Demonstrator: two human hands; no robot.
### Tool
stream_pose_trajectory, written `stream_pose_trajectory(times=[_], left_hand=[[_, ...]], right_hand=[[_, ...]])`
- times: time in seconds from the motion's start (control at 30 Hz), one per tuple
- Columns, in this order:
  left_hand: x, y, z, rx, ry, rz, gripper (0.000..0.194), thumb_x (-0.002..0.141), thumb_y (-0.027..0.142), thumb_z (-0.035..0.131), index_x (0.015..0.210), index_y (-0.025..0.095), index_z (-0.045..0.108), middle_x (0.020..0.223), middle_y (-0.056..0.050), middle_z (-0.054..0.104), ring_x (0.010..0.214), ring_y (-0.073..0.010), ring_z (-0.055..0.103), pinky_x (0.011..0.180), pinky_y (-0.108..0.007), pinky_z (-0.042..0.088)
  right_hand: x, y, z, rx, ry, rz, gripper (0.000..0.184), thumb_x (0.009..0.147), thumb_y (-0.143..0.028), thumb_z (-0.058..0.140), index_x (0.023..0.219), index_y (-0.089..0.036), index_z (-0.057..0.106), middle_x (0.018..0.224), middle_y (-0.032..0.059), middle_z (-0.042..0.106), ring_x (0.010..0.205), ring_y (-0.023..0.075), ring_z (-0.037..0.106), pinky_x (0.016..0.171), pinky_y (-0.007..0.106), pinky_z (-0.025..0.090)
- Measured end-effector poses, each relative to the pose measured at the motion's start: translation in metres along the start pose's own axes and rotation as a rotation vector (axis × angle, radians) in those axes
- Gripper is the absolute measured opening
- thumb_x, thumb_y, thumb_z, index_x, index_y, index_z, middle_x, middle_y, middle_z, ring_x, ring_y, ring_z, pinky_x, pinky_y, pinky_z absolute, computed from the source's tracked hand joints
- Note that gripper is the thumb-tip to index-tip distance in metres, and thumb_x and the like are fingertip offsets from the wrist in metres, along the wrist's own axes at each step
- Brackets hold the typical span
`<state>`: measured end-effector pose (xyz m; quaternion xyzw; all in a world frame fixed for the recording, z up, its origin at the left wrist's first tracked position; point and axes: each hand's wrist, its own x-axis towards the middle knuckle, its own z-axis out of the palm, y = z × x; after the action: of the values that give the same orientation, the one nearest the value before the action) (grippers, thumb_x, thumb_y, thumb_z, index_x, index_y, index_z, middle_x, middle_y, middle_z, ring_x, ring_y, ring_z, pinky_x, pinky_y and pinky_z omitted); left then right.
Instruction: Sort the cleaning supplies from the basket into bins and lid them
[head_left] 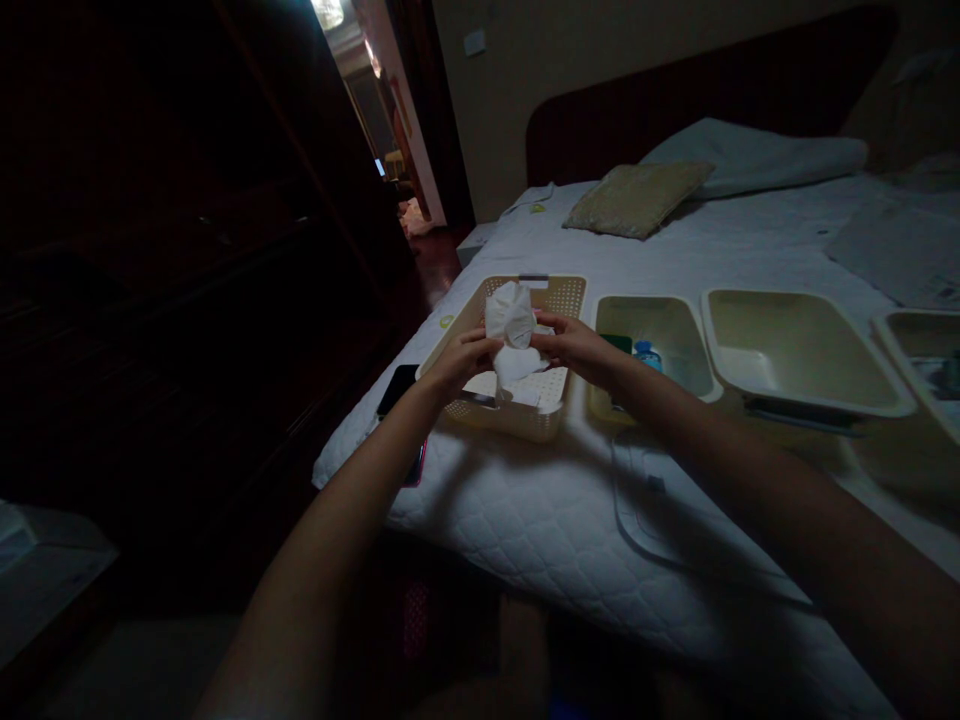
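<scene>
Left hand (463, 360): fingers grasp the left side of the white crumpled item (510, 312)
Right hand (564, 345): fingers grasp its opposite side, apparently for steadiness
Perforated basket (571, 292): beneath the fingers, seemingly for close reach
Cushion (637, 197): well beyond the fingers

Crumpled white bundle (511, 316) in two-handed grip (571, 346)

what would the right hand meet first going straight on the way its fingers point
Most likely the crumpled white item between the hands, which the right hand seems to touch. Past it, perhaps the left side of the basket, though depth is unclear.
</scene>
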<state>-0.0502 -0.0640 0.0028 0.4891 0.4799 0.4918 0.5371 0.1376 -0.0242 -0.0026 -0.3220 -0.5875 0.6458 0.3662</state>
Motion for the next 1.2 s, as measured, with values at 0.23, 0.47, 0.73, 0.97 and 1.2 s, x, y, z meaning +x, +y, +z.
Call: stream_pose_trajectory(times=[0.23,0.47,0.73,0.97,1.2], left_hand=[[-0.001,0.007,0.009,-0.106,-0.006,0.022,0.029,0.054,0.016,0.075,0.083,0.014,0.071,0.082,-0.004,0.070,0.078,-0.0156,0.063,0.076,-0.031,0.049],[0.001,0.003,0.003,-0.103,-0.060,-0.009,0.027,0.053,0.017,0.067,0.080,0.011,0.071,0.078,-0.005,0.069,0.071,-0.0134,0.061,0.066,-0.026,0.048],[0.003,-0.004,-0.005,0.012,-0.010,0.012,0.027,0.054,0.026,0.078,0.077,0.016,0.067,0.074,0.001,0.064,0.067,-0.0100,0.058,0.067,-0.025,0.048],[0.004,-0.008,-0.006,0.364,0.058,0.236,0.017,0.061,0.018,0.068,0.077,0.013,0.068,0.076,-0.001,0.065,0.068,-0.0105,0.056,0.067,-0.026,0.046],[0.005,-0.004,0.001,0.532,0.077,0.441,0.024,0.068,0.008,0.060,0.090,0.014,0.067,0.097,-0.005,0.070,0.087,-0.0150,0.063,0.074,-0.026,0.050]], right_hand=[[0.000,-0.001,0.001,0.129,-0.030,-0.039,0.019,0.060,-0.012,0.066,0.079,-0.016,0.069,0.072,0.0025,0.064,0.059,0.0107,0.054,0.056,0.025,0.048],[0.000,-0.001,0.001,0.079,-0.029,-0.004,0.018,0.059,-0.007,0.060,0.072,-0.014,0.070,0.067,0.0032,0.064,0.060,0.0122,0.058,0.060,0.026,0.050],[-0.004,-0.005,0.003,-0.002,-0.019,-0.003,0.013,0.067,-0.014,0.056,0.072,-0.015,0.068,0.073,0.0047,0.066,0.067,0.0138,0.059,0.065,0.027,0.050],[0.001,-0.001,-0.004,-0.023,0.048,-0.073,0.017,0.083,-0.035,0.058,0.084,-0.019,0.060,0.096,0.0067,0.065,0.078,0.0162,0.060,0.076,0.034,0.051],[0.011,0.012,-0.007,-0.330,0.063,-0.356,0.033,0.077,-0.043,0.068,0.099,-0.019,0.062,0.111,0.0093,0.064,0.103,0.0214,0.058,0.094,0.041,0.047]])
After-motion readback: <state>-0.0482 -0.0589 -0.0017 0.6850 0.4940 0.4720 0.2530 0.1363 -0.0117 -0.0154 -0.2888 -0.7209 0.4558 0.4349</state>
